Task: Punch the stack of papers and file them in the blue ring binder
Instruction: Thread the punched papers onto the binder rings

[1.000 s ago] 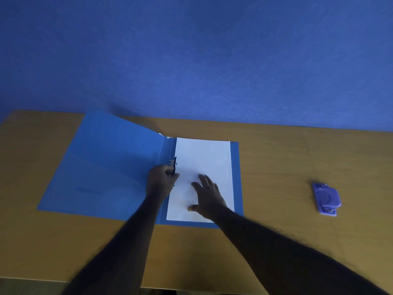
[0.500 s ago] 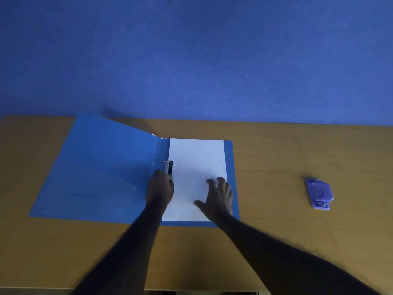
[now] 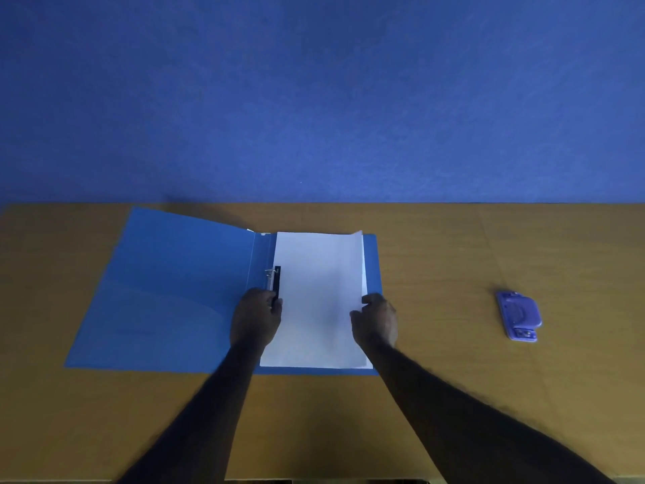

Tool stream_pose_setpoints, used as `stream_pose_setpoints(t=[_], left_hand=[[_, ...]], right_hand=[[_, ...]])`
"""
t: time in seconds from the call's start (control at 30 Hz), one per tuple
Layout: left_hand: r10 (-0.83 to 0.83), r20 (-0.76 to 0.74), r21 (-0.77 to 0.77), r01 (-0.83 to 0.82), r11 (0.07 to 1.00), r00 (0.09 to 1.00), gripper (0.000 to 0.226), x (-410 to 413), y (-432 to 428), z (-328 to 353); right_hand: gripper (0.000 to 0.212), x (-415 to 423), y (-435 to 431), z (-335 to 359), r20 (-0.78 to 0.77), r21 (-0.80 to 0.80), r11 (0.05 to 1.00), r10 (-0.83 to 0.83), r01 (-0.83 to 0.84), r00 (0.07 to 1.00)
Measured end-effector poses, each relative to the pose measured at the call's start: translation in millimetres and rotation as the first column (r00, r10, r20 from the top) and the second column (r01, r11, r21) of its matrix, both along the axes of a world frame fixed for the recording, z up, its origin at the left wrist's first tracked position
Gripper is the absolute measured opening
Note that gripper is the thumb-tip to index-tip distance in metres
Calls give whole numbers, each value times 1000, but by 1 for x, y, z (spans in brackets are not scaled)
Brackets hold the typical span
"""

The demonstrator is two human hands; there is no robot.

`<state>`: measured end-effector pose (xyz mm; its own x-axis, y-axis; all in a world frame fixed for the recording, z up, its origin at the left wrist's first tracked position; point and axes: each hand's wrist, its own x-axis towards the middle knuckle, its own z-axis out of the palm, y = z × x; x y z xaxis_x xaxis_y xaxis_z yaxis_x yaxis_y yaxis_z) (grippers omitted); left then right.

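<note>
Lying open: binder (image 3: 167, 295), a thin blue folder of smooth, slightly glossy plastic, spread flat on the surface (image 3: 453, 396); its left cover shows a faint curved pocket line.
Papers: stack of papers (image 3: 317, 298), plain white and rectangular, lies on the binder's right half, its left edge against the ring mechanism; the top sheet's right edge is lifted and curls a little at the far corner.
Ring mechanism: clip (image 3: 274, 279), a narrow black strip with a small metal ring, runs along the spine fold beside the papers.
Left hand: left hand (image 3: 256, 317) rests at the near end of the clip, fingers curled closed against it; whether they truly pinch the clip I cannot tell.
Right hand: right hand (image 3: 377, 319) sits at the right edge of the papers, fingers bent and pinching the lifted sheet's edge.
Hole punch: punch (image 3: 519, 316), a small rounded lilac plastic piece with a domed lever, lies well apart to the right, touching nothing else.
Surface: matte wood of a yellow-brown tone with faint grain and a thin seam on the right side.
Backdrop: wall (image 3: 314, 99), deep blue with a fine, felt-like texture, meets the far edge of the surface.
</note>
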<state>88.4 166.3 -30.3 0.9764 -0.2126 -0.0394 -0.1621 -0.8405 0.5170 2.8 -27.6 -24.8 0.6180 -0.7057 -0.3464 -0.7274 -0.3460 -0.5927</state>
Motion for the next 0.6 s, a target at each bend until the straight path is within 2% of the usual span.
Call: stream_pose_setpoints(t=[0.13,0.2,0.3,0.37,0.5,0.57,0.6], left_hand=[[21,65,-10,-21,1000,998,23,-9,-5,12],[-28,73,-68,33,997,997,29,-15,-15,19],[-87,-143,-252,49,967,986,41,-24,-38,35],[-93,-241,-330,9,944,966,39,-28,-49,42],[-1,-247,-348,-87,933,969,23,-26,-41,41],[59,-256,-321,-142,936,965,23,-20,-29,43],[106,-253,-303,-183,935,962,25,-16,-20,45]], right_hand=[[14,-5,10,16,89,-34,999,26,-23,996],[18,-6,18,22,163,-21,996,84,-82,983],[44,-9,35,27,273,17,970,227,-241,935],[49,-10,46,29,287,53,950,281,-308,916],[51,-14,55,34,341,278,911,202,-304,918],[43,-15,50,33,319,283,926,157,-252,935],[37,-16,46,31,280,234,949,142,-211,949]])
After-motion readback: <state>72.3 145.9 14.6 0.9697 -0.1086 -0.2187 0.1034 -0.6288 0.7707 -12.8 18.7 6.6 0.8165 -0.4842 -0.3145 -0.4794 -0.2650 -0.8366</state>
